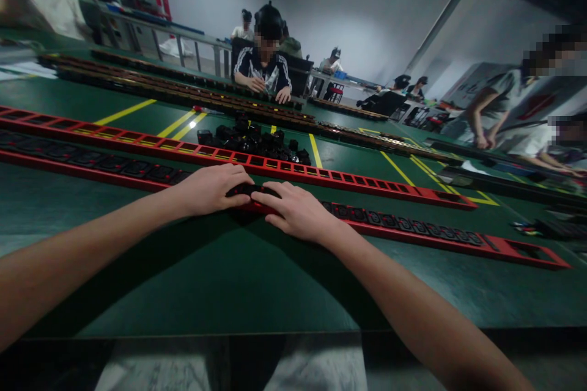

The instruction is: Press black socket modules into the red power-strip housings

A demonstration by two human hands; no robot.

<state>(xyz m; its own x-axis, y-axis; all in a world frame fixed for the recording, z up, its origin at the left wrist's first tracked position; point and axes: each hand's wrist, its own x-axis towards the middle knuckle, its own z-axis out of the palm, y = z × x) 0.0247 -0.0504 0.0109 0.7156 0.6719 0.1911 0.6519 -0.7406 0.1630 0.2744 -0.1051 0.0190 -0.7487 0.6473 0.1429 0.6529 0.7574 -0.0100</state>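
Note:
Both hands meet over the near red slotted rail [509, 250], which lies across the green table. My left hand [213, 188] curls its fingers and thumb around a black plastic part [239, 190] seated in that rail. From the other side my right hand [293, 208] grips the same part, its fingers on top and its thumb low at the rail's front edge. Much of the part is hidden under the fingers. Similar black parts [403, 224] fill slots of this rail to the right, and more black parts [123, 165] sit to the left.
Behind runs a second red rail [330, 180] with see-through slots. A pile of black parts [257, 140] lies beyond it. Long dark rails [192, 95] cross farther back. A co-worker [266, 67] sits opposite; other people stand or sit around. Yellow lines [316, 151] mark the green table [220, 281].

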